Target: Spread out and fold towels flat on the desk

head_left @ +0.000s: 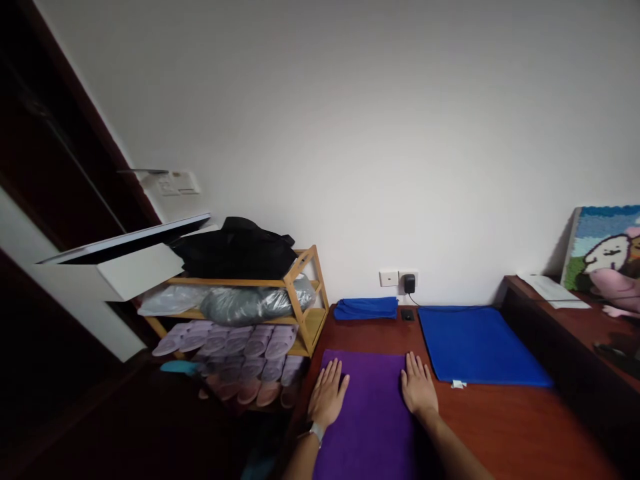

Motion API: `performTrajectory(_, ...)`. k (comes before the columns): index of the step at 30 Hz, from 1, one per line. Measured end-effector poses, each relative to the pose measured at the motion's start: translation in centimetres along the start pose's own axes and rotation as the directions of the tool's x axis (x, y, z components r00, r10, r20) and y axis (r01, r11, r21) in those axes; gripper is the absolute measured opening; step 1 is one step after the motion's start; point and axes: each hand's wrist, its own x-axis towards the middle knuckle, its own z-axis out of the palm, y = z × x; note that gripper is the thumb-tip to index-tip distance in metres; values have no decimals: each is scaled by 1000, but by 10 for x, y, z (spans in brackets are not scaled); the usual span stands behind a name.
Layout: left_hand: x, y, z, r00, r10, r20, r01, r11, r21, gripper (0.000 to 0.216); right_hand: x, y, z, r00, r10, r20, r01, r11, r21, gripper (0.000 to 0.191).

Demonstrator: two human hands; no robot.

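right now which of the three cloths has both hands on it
The flat purple cloth nearest the person: left hand and right hand rest on it. The spread blue cloth and folded blue cloth bear no hand.

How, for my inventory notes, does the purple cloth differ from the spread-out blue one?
The purple cloth lies under the left hand and right hand, both flat; the blue cloth is untouched. The blue cloth sits farther right, nearer the wall, and shows a white tag; the purple cloth shows none. Both lie flat on the table.
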Motion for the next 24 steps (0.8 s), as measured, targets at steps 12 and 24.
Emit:
performTrajectory(12, 28, 149, 13, 937, 346, -56, -350, 933, -85, 63, -3, 3, -2, 998, -49, 27, 50, 999, -17, 63)
performTrajectory(24, 39, 34, 1, 998, 40, 52, -36, 997, -71, 65, 3, 7, 18, 999, -34, -19, 33, 998, -52, 69)
